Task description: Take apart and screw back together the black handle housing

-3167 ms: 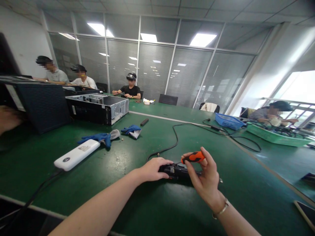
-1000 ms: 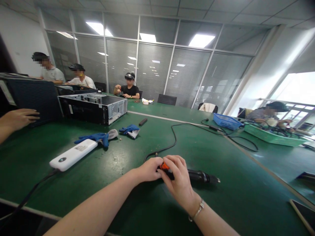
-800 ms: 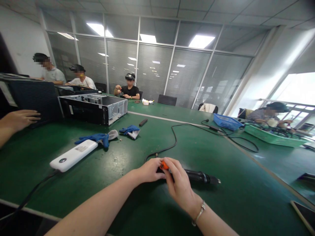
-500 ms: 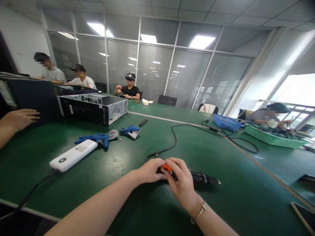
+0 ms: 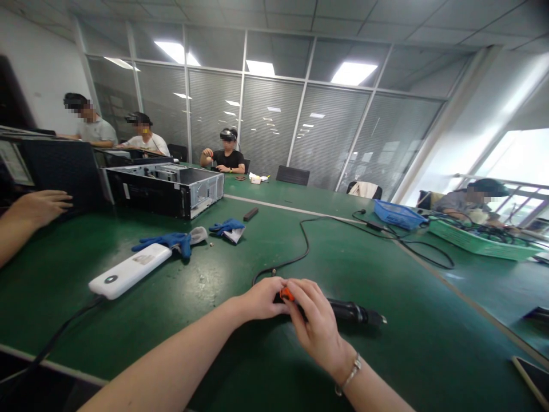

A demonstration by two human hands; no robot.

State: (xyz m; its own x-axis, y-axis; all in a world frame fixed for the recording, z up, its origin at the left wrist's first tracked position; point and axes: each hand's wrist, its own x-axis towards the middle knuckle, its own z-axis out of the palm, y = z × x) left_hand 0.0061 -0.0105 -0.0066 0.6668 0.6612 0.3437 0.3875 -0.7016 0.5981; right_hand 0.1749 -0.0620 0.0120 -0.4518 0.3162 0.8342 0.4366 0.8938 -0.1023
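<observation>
While the left hand [image 5: 263, 298] closes round the rear of the black tool [image 5: 354, 312], the right hand [image 5: 315, 315] pinches an orange handle [image 5: 286, 294] there.
Tool lies on the green table [image 5: 240, 366], tip out past the right hand, pointing right; handle sits between right thumb and fingertips, just beside left hand, its shaft hidden. Cable [image 5: 306, 234] runs from behind left hand up the table. White box [image 5: 131, 271] and blue gloves [image 5: 182, 243] to the left, PC case [image 5: 148, 194] beyond, co-worker's hand [image 5: 36, 209] at left edge; blue basket [image 5: 398, 215] and green basket [image 5: 480, 240] well off right.
</observation>
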